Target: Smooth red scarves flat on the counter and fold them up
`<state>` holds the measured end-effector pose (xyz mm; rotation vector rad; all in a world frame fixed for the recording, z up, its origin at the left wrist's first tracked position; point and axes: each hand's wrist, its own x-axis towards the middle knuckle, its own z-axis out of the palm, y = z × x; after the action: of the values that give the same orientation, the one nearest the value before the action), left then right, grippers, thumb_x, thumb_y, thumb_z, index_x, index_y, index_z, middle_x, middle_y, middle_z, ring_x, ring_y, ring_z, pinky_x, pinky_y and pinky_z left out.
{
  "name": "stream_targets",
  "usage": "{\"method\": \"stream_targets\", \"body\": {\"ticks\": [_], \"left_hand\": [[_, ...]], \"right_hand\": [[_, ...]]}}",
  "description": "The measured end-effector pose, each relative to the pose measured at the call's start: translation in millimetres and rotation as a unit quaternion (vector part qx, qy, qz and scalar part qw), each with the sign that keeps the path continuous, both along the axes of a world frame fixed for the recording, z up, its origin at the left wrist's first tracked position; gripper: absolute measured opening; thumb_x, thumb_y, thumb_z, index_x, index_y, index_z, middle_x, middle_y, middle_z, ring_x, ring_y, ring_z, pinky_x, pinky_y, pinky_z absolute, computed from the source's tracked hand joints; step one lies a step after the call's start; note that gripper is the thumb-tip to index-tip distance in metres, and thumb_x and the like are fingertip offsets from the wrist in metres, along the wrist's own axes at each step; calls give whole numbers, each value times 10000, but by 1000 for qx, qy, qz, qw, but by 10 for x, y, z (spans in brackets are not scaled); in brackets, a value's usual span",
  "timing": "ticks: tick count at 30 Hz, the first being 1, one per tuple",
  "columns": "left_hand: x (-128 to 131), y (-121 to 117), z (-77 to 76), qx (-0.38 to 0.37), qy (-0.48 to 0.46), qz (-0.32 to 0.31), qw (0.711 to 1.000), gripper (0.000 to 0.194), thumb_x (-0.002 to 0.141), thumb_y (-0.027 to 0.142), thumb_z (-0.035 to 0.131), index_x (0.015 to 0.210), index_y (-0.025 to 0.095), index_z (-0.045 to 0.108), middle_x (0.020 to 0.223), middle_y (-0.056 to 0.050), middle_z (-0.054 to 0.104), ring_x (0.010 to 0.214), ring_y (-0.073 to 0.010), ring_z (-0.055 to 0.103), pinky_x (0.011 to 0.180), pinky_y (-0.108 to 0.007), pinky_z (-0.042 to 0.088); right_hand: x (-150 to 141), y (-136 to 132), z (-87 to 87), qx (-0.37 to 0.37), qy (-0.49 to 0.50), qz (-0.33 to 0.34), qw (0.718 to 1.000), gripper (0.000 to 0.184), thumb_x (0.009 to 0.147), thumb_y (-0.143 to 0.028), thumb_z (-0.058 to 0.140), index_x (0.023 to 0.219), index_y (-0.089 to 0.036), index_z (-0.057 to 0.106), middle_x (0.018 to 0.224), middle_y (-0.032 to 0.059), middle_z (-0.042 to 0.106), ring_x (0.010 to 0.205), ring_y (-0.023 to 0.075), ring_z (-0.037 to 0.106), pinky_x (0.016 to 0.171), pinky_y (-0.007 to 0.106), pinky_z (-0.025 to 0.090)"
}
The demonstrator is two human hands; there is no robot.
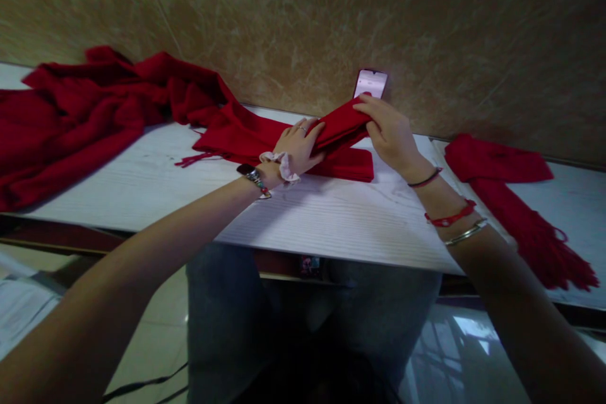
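Note:
A red scarf [348, 167] lies partly folded on the white table in front of me, its short fringe showing at the left. My left hand [302, 144] rests on the cloth with its fingers stretched out, pressing a folded layer. Between the fingers and thumb of my right hand [389, 134] is the end of that upper layer, lifted at a slant above the strip beneath. The fingertips of my right hand partly hide a lit phone [372, 83] behind them.
A large loose heap of red fabric [118, 101] covers the table's left side. Another red scarf [502, 196], folded and fringed, lies at the right. A marbled wall [284, 19] rises behind the white table [303, 221], whose front edge is close to my lap.

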<state>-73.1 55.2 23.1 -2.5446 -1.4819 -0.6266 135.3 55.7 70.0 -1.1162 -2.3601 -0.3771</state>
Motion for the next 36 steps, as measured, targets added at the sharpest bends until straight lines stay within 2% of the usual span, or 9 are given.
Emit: {"method": "stream_targets", "body": {"ticks": [4, 7, 10, 13, 17, 22, 25, 31, 36], "left_hand": [[42, 16, -37, 11, 4, -21, 1000, 573, 781, 235, 481, 1320, 126, 321, 1347, -118, 335, 1212, -243, 348, 990, -351, 307], [31, -16, -85, 21, 10, -42, 999, 575, 811, 354, 468, 1319, 126, 323, 1348, -123, 342, 1221, -257, 329, 997, -375, 295], [74, -52, -98, 18, 13, -20, 1000, 655, 790, 463, 486, 1322, 118, 321, 1348, -135, 346, 1227, -289, 311, 997, -411, 282], [184, -71, -63, 27, 0, 6, 1000, 669, 784, 447, 496, 1330, 114, 301, 1344, -138, 354, 1229, -290, 308, 989, -409, 286], [344, -95, 18, 48, -21, 39, 998, 761, 764, 406, 526, 1377, 121, 177, 1343, -135, 356, 1240, -289, 293, 998, -418, 269], [273, -99, 89, 24, -12, 80, 996, 631, 789, 160, 433, 1376, 186, 203, 1303, -83, 423, 1121, -240, 458, 885, -344, 408], [49, -71, 51, 9, 20, 88, 996, 559, 782, 121, 399, 1327, 215, 319, 1291, -51, 445, 1065, -234, 505, 814, -333, 460], [-225, -8, -101, -21, 158, -6, 987, 507, 793, 129, 406, 1295, 197, 375, 1336, -43, 399, 1168, -215, 420, 920, -353, 395], [-250, 36, -53, -32, 176, -18, 984, 592, 792, 257, 495, 1344, 190, 292, 1384, -75, 317, 1202, -238, 369, 935, -360, 364]], "right_hand": [[111, 0, -83, -6, 31, 27, 999, 421, 847, -151, 275, 1220, -188, 467, 1280, 64, 477, 1206, 214, 391, 1003, 460, 303], [248, 40, -271, -21, 69, 39, 997, 392, 804, -133, 337, 1140, -176, 534, 1209, 87, 543, 1134, 225, 470, 971, 448, 360], [298, 88, -351, -24, 98, 45, 994, 373, 776, -121, 361, 1082, -178, 566, 1146, 84, 587, 1088, 228, 509, 940, 449, 393], [224, 118, -258, -5, 119, 52, 991, 359, 776, -123, 366, 1060, -193, 575, 1120, 70, 600, 1076, 225, 518, 935, 442, 397], [56, 149, -5, 18, 128, 63, 990, 330, 797, -138, 370, 1049, -204, 572, 1110, 65, 600, 1082, 227, 511, 946, 447, 380], [41, 172, 138, 15, 138, 74, 988, 309, 804, -154, 380, 1044, -219, 563, 1118, 54, 594, 1092, 219, 502, 963, 444, 367], [186, 119, -56, -1, 159, 58, 986, 307, 788, -147, 382, 1008, -226, 580, 1109, 44, 604, 1078, 206, 514, 955, 426, 386], [442, -29, -694, -100, 102, 36, 989, 298, 760, -131, 391, 958, -192, 605, 1103, 82, 611, 1037, 205, 549, 927, 425, 422], [438, -11, -726, -100, 79, 35, 991, 326, 753, -118, 390, 1003, -169, 594, 1132, 103, 593, 1070, 203, 529, 955, 421, 399]]}}
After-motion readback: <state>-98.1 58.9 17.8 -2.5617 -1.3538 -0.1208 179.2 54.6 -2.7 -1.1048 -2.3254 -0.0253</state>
